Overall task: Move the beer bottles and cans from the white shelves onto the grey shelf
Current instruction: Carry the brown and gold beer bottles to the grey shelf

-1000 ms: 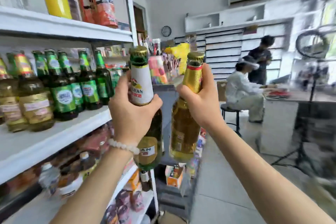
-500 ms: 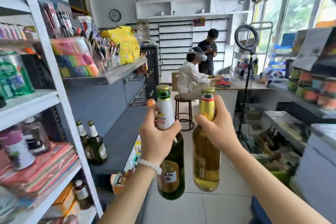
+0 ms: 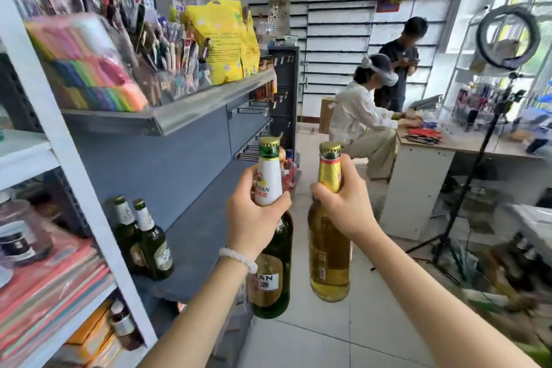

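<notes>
Beside the grey shelf [image 3: 194,236], my left hand [image 3: 254,218] gripped the green bottle [image 3: 271,248] and my right hand [image 3: 343,203] the amber bottle [image 3: 328,248] by their necks, both in transit; next, probably set them beside the two shelved bottles [image 3: 143,236].

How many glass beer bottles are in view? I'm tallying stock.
4: two green bottles on the grey shelf, a green one in the left hand, an amber one in the right hand. Others may be hidden.

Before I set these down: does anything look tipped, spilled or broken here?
Nothing stands out. The left hand holds the green glass bottle by its neck, the right hand the amber glass bottle, both upright and capped. Two green bottles stand upright on the grey shelf.
</notes>
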